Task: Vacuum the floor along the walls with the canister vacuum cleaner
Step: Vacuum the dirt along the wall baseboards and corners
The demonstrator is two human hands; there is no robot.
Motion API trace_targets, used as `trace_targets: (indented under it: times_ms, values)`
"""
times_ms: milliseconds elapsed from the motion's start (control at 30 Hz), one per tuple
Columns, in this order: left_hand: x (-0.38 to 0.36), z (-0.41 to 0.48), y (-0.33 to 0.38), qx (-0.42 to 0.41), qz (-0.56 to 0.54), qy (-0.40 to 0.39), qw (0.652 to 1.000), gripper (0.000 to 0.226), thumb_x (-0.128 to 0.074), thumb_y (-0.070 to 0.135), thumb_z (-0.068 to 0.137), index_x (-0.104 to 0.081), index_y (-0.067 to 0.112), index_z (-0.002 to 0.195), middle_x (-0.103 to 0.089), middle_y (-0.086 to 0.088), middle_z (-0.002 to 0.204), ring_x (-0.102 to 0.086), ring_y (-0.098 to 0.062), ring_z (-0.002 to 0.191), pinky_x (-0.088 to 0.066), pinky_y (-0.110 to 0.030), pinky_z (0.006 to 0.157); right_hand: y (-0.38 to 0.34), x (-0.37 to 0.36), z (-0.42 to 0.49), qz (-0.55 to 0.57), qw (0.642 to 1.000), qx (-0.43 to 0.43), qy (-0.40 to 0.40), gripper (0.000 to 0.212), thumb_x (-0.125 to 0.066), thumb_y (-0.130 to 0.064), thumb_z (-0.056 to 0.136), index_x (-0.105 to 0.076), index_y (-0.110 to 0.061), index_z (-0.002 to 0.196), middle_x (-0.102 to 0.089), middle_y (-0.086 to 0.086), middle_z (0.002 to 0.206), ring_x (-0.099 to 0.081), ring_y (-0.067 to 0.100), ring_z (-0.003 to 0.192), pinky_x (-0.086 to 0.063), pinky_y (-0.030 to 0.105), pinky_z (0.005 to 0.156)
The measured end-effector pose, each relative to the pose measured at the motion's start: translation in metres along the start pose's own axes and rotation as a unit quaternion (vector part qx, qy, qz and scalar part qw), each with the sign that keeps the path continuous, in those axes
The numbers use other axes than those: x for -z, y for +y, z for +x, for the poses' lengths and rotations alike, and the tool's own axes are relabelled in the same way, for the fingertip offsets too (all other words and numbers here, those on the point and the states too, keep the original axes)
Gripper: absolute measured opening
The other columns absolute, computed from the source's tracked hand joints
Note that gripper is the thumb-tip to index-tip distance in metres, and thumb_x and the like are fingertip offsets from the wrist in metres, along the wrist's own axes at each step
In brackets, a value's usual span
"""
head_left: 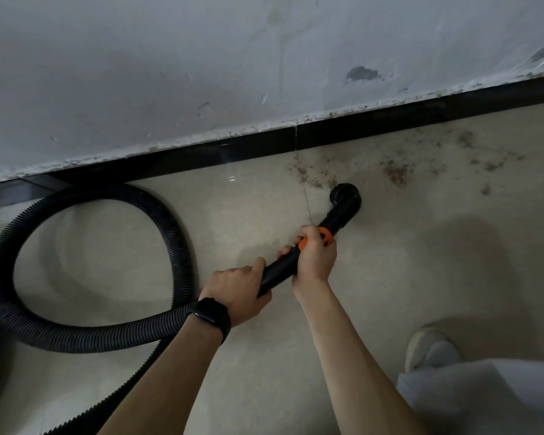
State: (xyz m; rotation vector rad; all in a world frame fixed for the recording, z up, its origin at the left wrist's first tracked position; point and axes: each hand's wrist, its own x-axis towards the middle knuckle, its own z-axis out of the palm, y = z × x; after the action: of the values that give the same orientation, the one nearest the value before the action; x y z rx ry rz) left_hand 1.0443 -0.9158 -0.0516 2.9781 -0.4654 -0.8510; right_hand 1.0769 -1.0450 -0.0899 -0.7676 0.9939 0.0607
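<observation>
Both hands, left (239, 293) and right (316, 257), curl round the wand (283, 266); nozzle (346, 197) meets dirt (396, 174) by the skirting (264, 149); tile leftward looks clean; rightward patches remain.

No readable text, label, brand, number or sign anywhere

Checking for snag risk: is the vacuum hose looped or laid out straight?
Looped: the corrugated hose curls in one loop on the floor by the black skirting.
</observation>
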Motion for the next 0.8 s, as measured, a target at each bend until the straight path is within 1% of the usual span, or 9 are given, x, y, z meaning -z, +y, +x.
trace_targets:
  times_ms: [67,333,467,600,700,800]
  values:
    - [-0.001,-0.001,-0.004,0.003,-0.006,0.0,1.0,0.03,-0.044,0.046,0.095,-0.039,0.022,0.113,-0.065,0.002,0.1,-0.065,-0.026,0.085,-0.045,-0.033,0.068,0.005,-0.002,0.001,-0.007,1.0,-0.001,-0.005,0.025,-0.061,-0.005,0.089,-0.051,-0.011,0.111,-0.05,0.005,0.066,-0.05,0.024,0.045,-0.052,0.038,0.056]
    - [-0.005,-0.014,-0.019,0.021,-0.007,0.0,1.0,0.027,-0.043,0.047,0.095,-0.036,0.024,0.107,-0.063,0.004,0.094,-0.064,-0.022,0.081,-0.041,-0.031,0.063,0.022,-0.009,-0.004,-0.039,0.998,-0.002,-0.038,0.023,-0.061,-0.007,0.088,-0.052,-0.009,0.108,-0.051,0.005,0.066,-0.052,0.025,0.045,-0.055,0.041,0.058]
    - [-0.006,-0.015,-0.027,0.037,-0.011,0.006,0.999,0.028,-0.043,0.049,0.095,-0.038,0.025,0.109,-0.063,0.006,0.092,-0.064,-0.02,0.079,-0.049,-0.031,0.066,0.024,-0.017,-0.005,-0.05,0.997,-0.013,-0.052,0.022,-0.061,-0.006,0.088,-0.052,-0.009,0.107,-0.051,0.006,0.067,-0.052,0.024,0.045,-0.055,0.04,0.057]
    - [-0.007,-0.012,-0.03,0.048,-0.015,0.01,0.999,0.028,-0.043,0.049,0.095,-0.037,0.025,0.109,-0.062,0.007,0.092,-0.063,-0.019,0.078,-0.045,-0.031,0.064,0.025,-0.024,-0.003,-0.067,0.996,-0.022,-0.058,0.028,-0.063,-0.007,0.088,-0.053,-0.007,0.114,-0.052,0.005,0.066,-0.054,0.024,0.045,-0.056,0.039,0.058]
    - [-0.007,-0.01,-0.032,0.049,-0.021,0.012,0.999,0.026,-0.042,0.049,0.096,-0.036,0.026,0.107,-0.057,0.009,0.086,-0.059,-0.017,0.073,-0.047,-0.03,0.065,0.025,-0.027,0.0,-0.078,0.995,-0.024,-0.061,0.032,-0.063,-0.008,0.088,-0.055,-0.006,0.119,-0.053,0.004,0.065,-0.054,0.023,0.045,-0.056,0.04,0.058]
    - [-0.006,-0.009,-0.034,0.056,-0.034,0.012,0.998,0.025,-0.043,0.048,0.096,-0.036,0.026,0.106,-0.053,0.009,0.083,-0.062,-0.018,0.076,-0.052,-0.032,0.069,0.024,-0.032,0.001,-0.089,0.993,-0.022,-0.07,0.025,-0.062,-0.007,0.089,-0.054,-0.008,0.113,-0.052,0.004,0.065,-0.054,0.023,0.046,-0.055,0.04,0.058]
